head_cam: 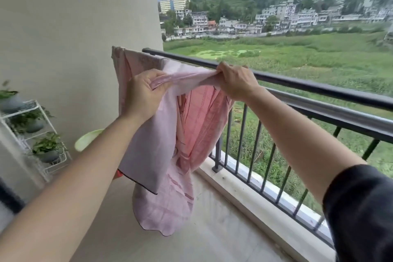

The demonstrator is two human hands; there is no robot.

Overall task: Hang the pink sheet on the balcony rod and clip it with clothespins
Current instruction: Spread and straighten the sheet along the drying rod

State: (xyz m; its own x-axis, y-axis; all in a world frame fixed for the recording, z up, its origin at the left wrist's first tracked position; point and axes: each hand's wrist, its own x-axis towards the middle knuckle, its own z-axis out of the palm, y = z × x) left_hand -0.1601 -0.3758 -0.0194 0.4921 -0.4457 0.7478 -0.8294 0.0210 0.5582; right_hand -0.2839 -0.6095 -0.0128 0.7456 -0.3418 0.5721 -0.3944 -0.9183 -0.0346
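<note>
- The pink sheet (153, 144) hangs bunched at the far-left end of the balcony rod (308, 85). One corner lies over the rod by the wall, and most of the cloth's weight is on the near side.
- The left hand (144, 93) and right hand (236, 82) each clench a fold of the top edge. If either lets go too soon, that weight may drag the sheet to the floor.
- Open fields lie beyond the railing, so a gust could carry the sheet over.
- No clothespins show, so nothing pins it yet.
- The hem seems close to the floor, though blur makes this uncertain, and it may get dirty.
</note>
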